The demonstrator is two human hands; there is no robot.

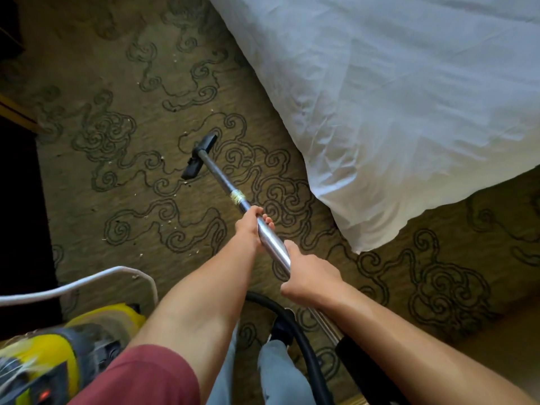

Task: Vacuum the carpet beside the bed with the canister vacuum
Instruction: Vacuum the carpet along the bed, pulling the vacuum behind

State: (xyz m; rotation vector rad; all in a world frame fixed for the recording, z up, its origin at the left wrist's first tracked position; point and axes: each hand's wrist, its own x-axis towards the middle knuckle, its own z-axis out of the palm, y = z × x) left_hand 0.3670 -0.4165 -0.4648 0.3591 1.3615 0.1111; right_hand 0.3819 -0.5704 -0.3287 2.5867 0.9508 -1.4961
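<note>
I had both hands wrapped around the metal wand [270, 244]: left hand [252, 226] higher, right hand [309, 280] below. The floor head [199, 156] sat on the carpet [122, 176] at ten o'clock, the bed [394, 112] at two, the yellow canister [67, 358] at seven.

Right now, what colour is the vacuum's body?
Yellow with grey and black parts, on the canister, seen at lower left in the head view.
</note>
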